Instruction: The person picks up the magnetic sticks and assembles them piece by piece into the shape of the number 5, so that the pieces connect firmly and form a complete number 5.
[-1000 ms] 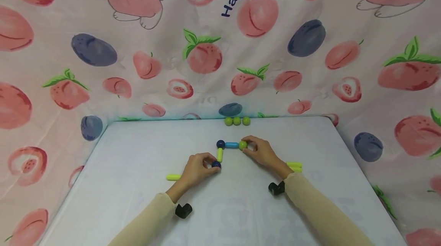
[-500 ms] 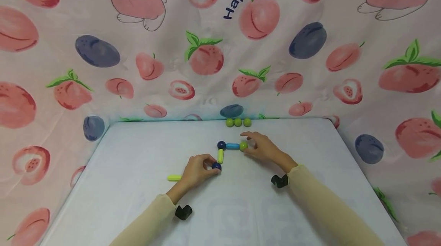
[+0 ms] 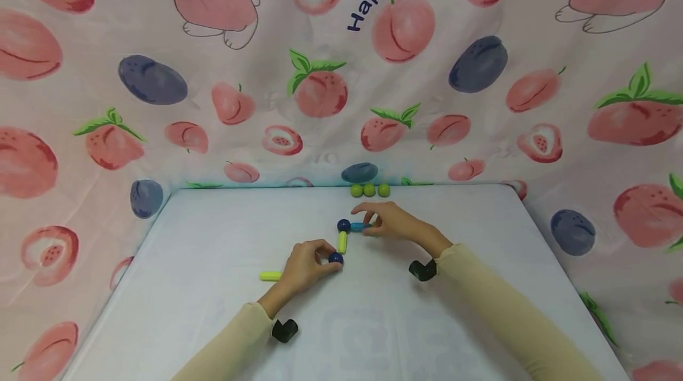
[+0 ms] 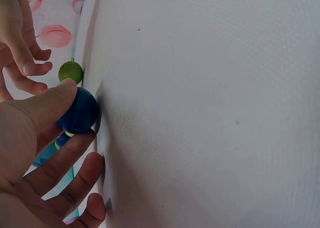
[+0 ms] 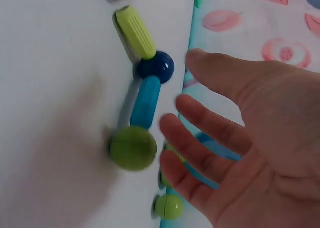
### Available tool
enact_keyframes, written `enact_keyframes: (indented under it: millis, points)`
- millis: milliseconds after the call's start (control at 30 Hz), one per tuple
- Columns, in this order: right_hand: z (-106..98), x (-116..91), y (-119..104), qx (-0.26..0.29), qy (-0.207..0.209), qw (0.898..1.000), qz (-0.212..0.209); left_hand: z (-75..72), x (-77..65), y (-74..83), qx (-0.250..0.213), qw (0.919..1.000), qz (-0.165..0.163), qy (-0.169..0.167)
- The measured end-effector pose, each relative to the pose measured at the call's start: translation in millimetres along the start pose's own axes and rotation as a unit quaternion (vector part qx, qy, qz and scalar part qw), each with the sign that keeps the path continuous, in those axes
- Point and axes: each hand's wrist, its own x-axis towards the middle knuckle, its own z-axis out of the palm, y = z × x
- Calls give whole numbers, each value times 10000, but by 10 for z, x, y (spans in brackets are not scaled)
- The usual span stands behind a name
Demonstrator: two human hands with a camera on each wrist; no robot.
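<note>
- Fruit-printed cloth (image 3: 320,31) is hung behind a white-covered table (image 3: 405,333).
- At the table's 12 o'clock edge, three green balls (image 3: 369,190) are lined up.
- By the left hand (image 3: 305,263), the near blue ball (image 3: 335,258) is pinched between thumb and forefinger, held at the hand's 3 o'clock.
- From that ball, a yellow-green rod (image 3: 342,243) is laid toward 1 o'clock; whether ball and rod touch cannot be told. Its far end is joined to the far blue ball (image 3: 344,225).
- From there, a blue rod (image 3: 357,227) is pointed to 3 o'clock and ended by a green end ball (image 5: 133,148), hidden in the head view.
- At 2 o'clock from the left hand, the right hand (image 3: 392,221) is held with thumb and fingers spread; in its wrist view, the green end ball is seen at the palm's 9 o'clock, just beside the fingertips.
- At the left hand's 8 o'clock, a loose yellow-green rod (image 3: 270,276) is partly covered.
</note>
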Motion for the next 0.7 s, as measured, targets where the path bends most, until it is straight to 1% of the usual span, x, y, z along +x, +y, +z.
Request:
enact_keyframes:
  millis: [133,333,500,700]
  points:
    - [75,77,-38,13,-396,9992,-90,1,3,-7,-12,10000,60,20]
    - [195,183,-57,-7,-708,9973,-208,7,1,-8,-101,9997,193,73]
    - [271,249,-89,-96,-804,9965,-190,18,0,-6,-128,9995,259,143]
    - [383,298,-139,-288,-733,9968,-161,21,-3,-10,-158,9993,280,205]
